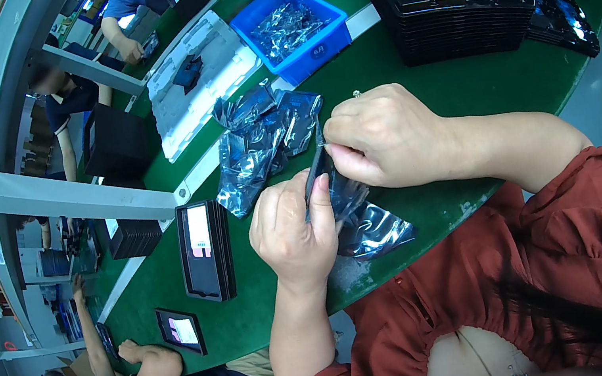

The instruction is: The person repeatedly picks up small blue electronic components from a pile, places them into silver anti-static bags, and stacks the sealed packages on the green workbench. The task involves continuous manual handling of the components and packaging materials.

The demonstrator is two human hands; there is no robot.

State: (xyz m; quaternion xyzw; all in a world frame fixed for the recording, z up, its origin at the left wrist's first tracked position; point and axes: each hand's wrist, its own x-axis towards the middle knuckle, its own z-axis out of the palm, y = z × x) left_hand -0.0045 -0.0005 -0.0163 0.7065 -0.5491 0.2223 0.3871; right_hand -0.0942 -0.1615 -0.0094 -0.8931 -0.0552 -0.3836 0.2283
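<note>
Both my hands meet over the green table, pinching the edge of a dark, shiny antistatic bag. My left hand grips its side, with the thumb pressed on top. At the bag's upper end, the fingertips of my right hand are closed together. Whatever the bag holds is hidden by my fingers. Another crumpled, see-through antistatic bag lies under my hands at the near table edge. Just beyond my left hand lies a loose pile of similar bags.
A blue bin of small shiny packets stands beyond the pile, beside a white foam tray. Stacked black plastic trays rise at far right. Black boxes stand at left. A grey metal post crosses there; co-workers sit nearby.
</note>
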